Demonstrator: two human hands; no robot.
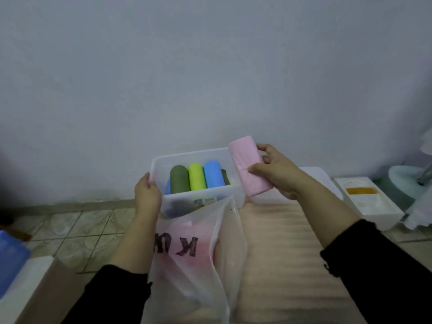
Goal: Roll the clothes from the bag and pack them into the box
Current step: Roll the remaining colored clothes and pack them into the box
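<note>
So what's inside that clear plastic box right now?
Rolled clothes stand in the box: a dark green roll, a lime roll, a blue roll, and slivers of others at either end. The bag covers the box's lower front, hiding anything there.

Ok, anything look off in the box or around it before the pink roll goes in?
Nothing stands out. Green, lime and blue rolls sit side by side in the box; the bag leans against its front.

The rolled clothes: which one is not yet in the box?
The pink roll. The right hand holds it above the box's right edge, while the green, lime and blue rolls already lie inside.
</note>
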